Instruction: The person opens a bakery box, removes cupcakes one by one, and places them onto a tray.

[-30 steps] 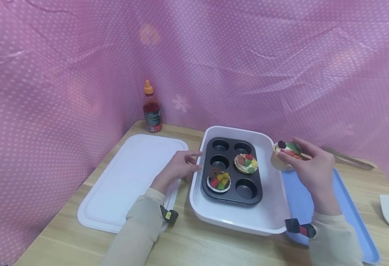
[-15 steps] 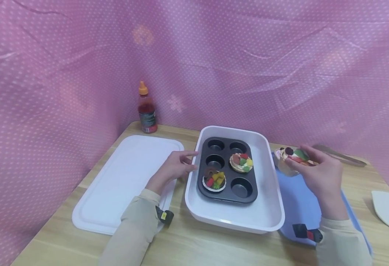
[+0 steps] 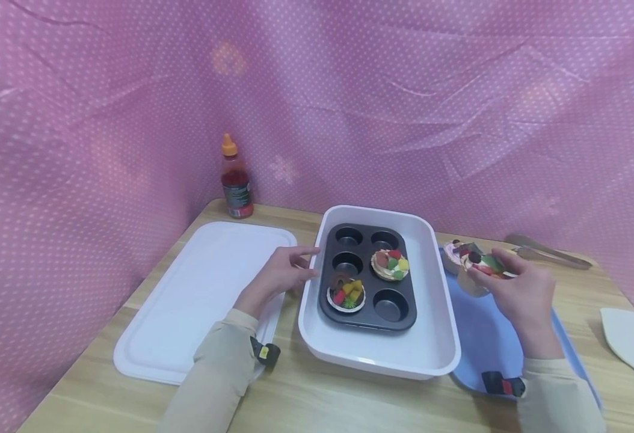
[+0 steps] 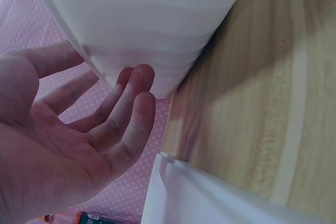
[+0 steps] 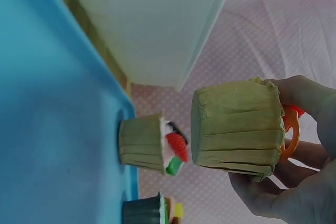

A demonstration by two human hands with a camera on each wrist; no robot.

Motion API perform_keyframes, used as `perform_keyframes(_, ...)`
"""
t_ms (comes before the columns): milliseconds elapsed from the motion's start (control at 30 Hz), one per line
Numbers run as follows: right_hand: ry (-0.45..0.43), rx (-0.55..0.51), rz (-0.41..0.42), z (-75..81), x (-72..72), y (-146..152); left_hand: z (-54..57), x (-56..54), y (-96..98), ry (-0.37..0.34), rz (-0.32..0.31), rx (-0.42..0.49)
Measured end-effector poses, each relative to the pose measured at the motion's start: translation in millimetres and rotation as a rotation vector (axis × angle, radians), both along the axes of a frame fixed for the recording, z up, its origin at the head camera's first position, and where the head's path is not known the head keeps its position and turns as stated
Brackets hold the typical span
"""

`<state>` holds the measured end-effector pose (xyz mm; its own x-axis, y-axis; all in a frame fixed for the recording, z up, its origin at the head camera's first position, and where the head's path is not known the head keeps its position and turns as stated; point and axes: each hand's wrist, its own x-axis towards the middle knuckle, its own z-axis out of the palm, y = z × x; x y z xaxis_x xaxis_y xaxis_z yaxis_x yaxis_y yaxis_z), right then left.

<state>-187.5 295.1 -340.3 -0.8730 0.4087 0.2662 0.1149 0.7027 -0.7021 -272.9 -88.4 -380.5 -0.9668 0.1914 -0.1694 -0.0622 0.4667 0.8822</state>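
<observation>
My right hand [image 3: 525, 297] grips a cupcake [image 3: 474, 282] by its upper edge, over the blue tray [image 3: 490, 337]. Fruit tops it, and its pleated tan paper cup [image 5: 236, 127] shows from the side in the right wrist view. Just beyond stands another tan-cupped cupcake [image 5: 142, 142] on the tray, beside one in a dark cup [image 5: 143, 211]. My left hand [image 3: 276, 279] has loosely bent fingers at the left rim of a white bin [image 3: 430, 355] and holds nothing. Inside the bin lies a dark muffin pan [image 3: 368, 319] bearing two fruit-topped tarts, one yellow-and-red [image 3: 346, 296], one cream [image 3: 390, 266].
A white cutting board [image 3: 203, 288] lies to the left of the bin. At the back left corner stands a red sauce bottle [image 3: 236, 189] with an orange cap. Tongs [image 3: 552, 252] lie behind the blue tray, and a white spatula [image 3: 631, 340] lies at the far right.
My right hand has moved right and lower with the cupcake, from beside the bin to over the blue tray. Another cupcake there has come into view. My left hand stays at the rim.
</observation>
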Motion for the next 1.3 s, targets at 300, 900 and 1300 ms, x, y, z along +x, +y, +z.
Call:
perform_keyframes(300, 0.005, 0.032, 0.019, -16.9, -5.3, 6.2, -1.3, 0.3, 0.5, -0.022, 0.001, 0.000)
perform_keyframes(900, -0.020, 0.090, 0.045, -31.1, -14.1, 11.3, -0.9, 0.0, 0.0, -0.007, -0.007, 0.024)
perform_keyframes(1300, -0.060, 0.095, 0.083, -36.1, -16.7, 17.8, -1.4, -0.4, -1.0, 0.000, -0.011, 0.004)
